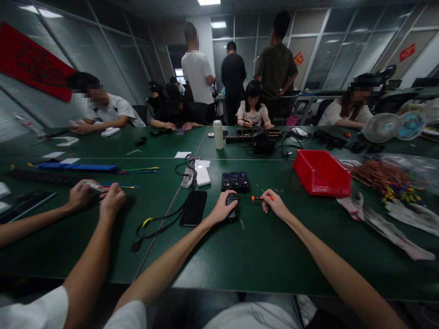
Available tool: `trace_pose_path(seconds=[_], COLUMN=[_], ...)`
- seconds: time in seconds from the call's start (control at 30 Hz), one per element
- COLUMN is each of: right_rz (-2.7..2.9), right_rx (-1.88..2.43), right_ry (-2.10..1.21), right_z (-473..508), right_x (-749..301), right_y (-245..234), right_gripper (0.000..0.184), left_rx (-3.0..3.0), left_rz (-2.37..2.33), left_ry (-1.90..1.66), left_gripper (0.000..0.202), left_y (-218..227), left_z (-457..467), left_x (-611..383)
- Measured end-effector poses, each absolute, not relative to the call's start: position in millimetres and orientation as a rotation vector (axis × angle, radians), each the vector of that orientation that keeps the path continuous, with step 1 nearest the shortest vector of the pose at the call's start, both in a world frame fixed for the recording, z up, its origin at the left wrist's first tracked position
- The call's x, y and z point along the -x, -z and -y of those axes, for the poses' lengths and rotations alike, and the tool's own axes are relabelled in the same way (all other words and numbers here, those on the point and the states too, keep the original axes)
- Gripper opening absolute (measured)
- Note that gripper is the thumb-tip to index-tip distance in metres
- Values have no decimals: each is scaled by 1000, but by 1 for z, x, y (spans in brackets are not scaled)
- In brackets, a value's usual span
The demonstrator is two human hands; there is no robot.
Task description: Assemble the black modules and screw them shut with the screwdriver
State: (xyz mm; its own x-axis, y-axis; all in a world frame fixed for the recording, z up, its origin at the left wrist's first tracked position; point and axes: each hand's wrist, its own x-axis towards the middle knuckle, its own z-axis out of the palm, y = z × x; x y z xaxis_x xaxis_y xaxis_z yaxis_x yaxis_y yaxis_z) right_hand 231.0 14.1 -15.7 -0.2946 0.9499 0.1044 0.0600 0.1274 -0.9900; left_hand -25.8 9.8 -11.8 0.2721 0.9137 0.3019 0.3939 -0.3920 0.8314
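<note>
My left hand [222,206] is closed over a small black box-shaped part [233,213] resting on the green table. In my right hand [276,205] is a screwdriver [257,198] with an orange and black handle. Its thin shaft lies level and points left toward the side of the black part; whether the tip touches it I cannot tell. Just beyond my left hand sits a black block with several square modules [235,181]. A black phone [194,208] lies left of my left hand.
A red bin [320,173] stands right, near copper wires [380,176] and work gloves [387,228]. A white power bank [202,173] and a black cable [161,228] lie left. A co-worker's hands [99,196] hold coloured wires at far left. A pale bottle [218,135] stands ahead.
</note>
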Motion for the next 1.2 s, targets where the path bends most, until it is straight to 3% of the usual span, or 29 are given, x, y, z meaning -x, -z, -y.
trace_pose_path(seconds=[0.7,1.2], right_rz=[1549,1557], right_rx=[1121,1031], right_ry=[-1265,-1216], right_z=[-15,-13], right_x=[-231,-231], right_y=[17,11], right_gripper=[30,24], left_rx=[-1903,-1898], left_rz=[-1189,-1176], left_ry=[-1066,-1076], left_gripper=[31,31], left_y=[10,9], left_z=[-9,-8], left_x=[25,25])
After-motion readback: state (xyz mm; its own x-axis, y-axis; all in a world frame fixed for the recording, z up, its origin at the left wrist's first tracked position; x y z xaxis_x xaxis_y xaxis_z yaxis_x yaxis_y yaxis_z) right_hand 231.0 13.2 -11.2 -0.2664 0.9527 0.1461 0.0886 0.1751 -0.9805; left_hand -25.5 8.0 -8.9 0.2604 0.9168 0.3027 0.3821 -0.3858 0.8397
